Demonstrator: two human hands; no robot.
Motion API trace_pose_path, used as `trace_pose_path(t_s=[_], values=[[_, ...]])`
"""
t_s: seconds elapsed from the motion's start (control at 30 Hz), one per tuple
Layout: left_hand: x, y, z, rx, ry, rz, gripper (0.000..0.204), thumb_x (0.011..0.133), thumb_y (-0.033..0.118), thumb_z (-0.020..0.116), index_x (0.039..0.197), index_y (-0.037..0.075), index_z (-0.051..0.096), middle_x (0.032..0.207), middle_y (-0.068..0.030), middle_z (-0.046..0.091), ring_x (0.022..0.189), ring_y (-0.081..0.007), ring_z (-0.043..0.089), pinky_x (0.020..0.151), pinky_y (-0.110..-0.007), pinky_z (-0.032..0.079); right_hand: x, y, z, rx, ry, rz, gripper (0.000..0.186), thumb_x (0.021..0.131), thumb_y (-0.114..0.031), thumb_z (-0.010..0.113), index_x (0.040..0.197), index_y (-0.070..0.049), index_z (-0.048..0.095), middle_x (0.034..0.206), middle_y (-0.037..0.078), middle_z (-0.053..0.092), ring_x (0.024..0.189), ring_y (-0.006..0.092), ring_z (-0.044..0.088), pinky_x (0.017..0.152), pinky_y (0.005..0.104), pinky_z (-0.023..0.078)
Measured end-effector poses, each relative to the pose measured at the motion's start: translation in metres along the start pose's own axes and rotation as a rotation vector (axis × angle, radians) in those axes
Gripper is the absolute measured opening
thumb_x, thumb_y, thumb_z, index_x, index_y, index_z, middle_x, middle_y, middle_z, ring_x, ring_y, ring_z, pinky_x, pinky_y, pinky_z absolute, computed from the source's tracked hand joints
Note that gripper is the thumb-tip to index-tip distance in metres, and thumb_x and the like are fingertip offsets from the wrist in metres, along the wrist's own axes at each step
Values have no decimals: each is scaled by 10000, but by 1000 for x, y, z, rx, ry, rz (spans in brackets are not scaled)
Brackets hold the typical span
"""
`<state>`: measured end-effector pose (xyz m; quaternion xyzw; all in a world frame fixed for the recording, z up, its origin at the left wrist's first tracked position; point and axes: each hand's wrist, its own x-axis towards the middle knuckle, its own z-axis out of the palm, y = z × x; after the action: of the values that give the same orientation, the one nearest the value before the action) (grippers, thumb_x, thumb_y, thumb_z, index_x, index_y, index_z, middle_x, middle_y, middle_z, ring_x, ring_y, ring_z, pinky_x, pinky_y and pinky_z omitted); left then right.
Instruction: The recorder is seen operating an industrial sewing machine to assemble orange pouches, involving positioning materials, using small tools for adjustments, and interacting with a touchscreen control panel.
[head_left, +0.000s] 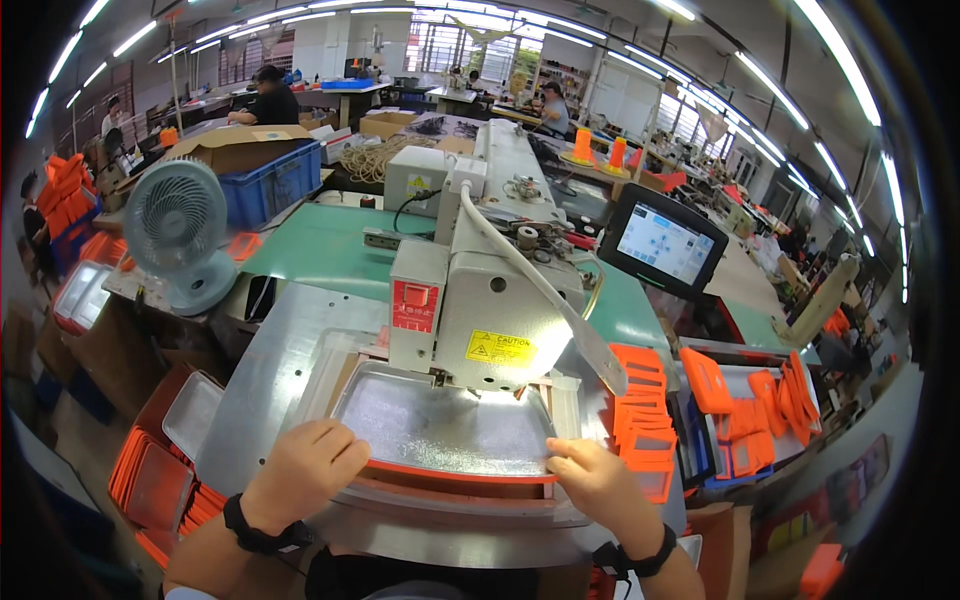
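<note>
A rectangular panel with a greyish, see-through middle and an orange near edge (450, 425) lies flat below the head of an industrial sewing machine (500, 300). My left hand (308, 470) pinches its near left corner, thumb and fingers pressed together. At the near right corner my right hand (598, 482) grips the same edge between thumb and fingertips. The panel's far edge is partly hidden behind the machine head. Beneath it, a metal work plate (270, 385) spreads out, and a lamp lights the right side of the head.
Orange frame pieces (640, 420) are stacked right of the plate, beside a tray of orange parts (745, 410). A bin of orange-edged panels (155, 480) stands at left. A fan (178, 225), blue crate (270, 185) and touch screen (663, 240) surround the machine. Other people sit farther back.
</note>
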<state>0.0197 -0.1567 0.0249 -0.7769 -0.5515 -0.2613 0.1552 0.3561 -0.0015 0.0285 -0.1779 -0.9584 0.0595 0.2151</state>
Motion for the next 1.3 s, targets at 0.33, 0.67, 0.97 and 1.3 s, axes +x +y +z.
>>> trace_pose_path(t_s=[0.33,0.67,0.97,1.3], values=[[-21,2,23,-146,-166,-80,172,805,70,672,972,64,707,991,-91,655,906,-283,641,792,-384,528,-15,-1,12,-2,-197,-20,232,806,-51,635,1030,1,615,1226,172,611,1133,327,607,857,367,559],[-16,1,21,-130,-140,-52,163,782,63,670,936,73,721,948,-87,646,878,-269,631,838,-390,499,-12,1,15,-54,-145,-45,303,754,-93,763,1036,-44,662,1180,116,637,1153,358,609,913,386,544],[21,-1,18,-137,-617,-79,249,814,305,726,849,61,686,879,-70,610,920,-270,630,921,-409,494,-7,-4,13,-28,-218,-43,315,768,-175,758,986,32,663,1108,153,642,1164,349,584,1014,407,483],[94,-35,95,-319,-665,143,888,604,592,843,1239,69,510,1320,-164,532,1259,-334,505,1089,-498,337,-4,-7,20,-127,-214,-64,256,772,-164,745,934,20,668,1061,131,644,1128,338,593,1004,387,486]])
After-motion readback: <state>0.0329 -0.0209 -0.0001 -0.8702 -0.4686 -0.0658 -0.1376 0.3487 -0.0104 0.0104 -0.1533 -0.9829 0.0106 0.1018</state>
